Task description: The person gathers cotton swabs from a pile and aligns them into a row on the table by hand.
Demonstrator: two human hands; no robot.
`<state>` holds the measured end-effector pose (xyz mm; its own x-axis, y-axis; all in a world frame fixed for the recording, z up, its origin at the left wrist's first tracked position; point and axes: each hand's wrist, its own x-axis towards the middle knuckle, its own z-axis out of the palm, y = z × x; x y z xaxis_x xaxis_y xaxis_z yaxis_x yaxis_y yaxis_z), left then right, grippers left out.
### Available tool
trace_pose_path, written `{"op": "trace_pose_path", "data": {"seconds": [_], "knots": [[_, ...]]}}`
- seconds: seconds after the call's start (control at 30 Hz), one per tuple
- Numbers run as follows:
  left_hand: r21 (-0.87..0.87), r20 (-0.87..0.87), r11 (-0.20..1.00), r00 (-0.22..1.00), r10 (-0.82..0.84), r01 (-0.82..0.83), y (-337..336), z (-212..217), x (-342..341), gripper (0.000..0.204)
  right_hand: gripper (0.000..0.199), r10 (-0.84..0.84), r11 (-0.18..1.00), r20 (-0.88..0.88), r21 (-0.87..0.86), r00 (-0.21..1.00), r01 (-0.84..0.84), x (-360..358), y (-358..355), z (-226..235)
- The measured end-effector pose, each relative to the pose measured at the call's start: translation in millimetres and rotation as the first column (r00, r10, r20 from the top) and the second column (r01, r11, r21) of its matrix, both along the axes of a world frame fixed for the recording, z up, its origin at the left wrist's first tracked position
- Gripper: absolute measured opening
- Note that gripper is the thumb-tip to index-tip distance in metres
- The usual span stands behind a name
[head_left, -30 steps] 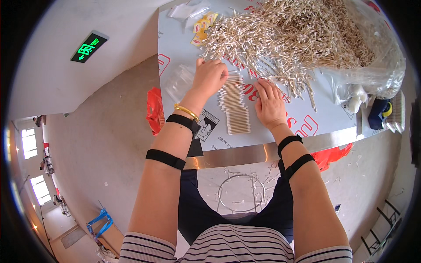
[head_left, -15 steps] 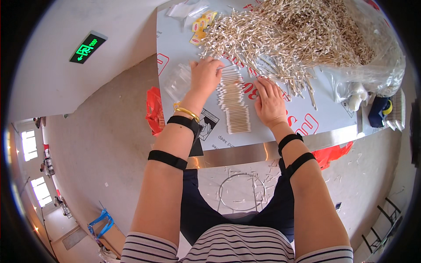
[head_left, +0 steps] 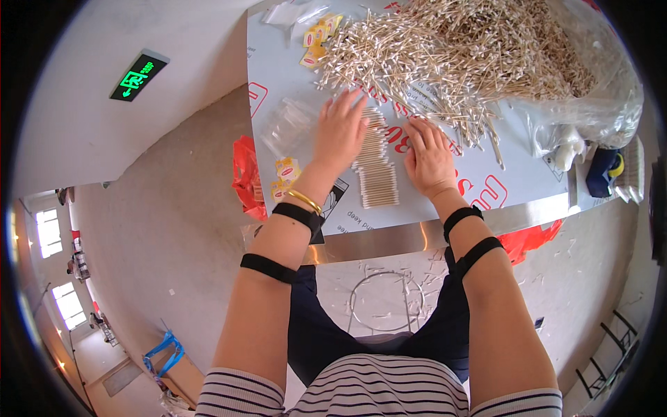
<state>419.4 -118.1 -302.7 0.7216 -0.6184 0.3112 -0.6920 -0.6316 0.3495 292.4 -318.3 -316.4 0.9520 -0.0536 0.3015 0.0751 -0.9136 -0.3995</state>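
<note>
A neat column of cotton swabs (head_left: 379, 182), laid side by side, runs away from me on the metal-topped table. My left hand (head_left: 340, 132) is at the column's left side near its far end, fingers stretched out and partly covering the swabs there. To the right of the column, my right hand (head_left: 432, 158) rests on the tabletop with its fingers extended and nothing visible in them. Beyond both hands lies a large heap of loose cotton swabs (head_left: 445, 52).
Clear plastic bags (head_left: 285, 128) lie left of my left hand. Yellow printed cards (head_left: 286, 170) are beside my left wrist, with more yellow cards (head_left: 316, 45) farther back. A big clear plastic bag (head_left: 583, 115) edges the heap; a blue tape dispenser (head_left: 601, 174) stands at the right.
My left hand has shifted right toward the swab column, its fingers going from curled to stretched out. Yellow cards by my left wrist have come into sight. My right hand is almost unmoved.
</note>
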Motion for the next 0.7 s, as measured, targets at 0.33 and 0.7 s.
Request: {"op": "trace_pose_path", "data": {"seconds": [0.33, 0.7], "knots": [[0.203, -0.016, 0.979, 1.000, 0.012, -0.008, -16, -26, -37, 0.096, 0.054, 0.011, 0.999, 0.030, 0.029, 0.999, -0.012, 0, 2, 1], [0.178, 0.002, 0.984, 1.000, -0.012, 0.012, -13, -20, -66, 0.097, 0.052, 0.011, 1.000, 0.039, 0.011, 0.999, -0.012, 0, -1, 2]]}}
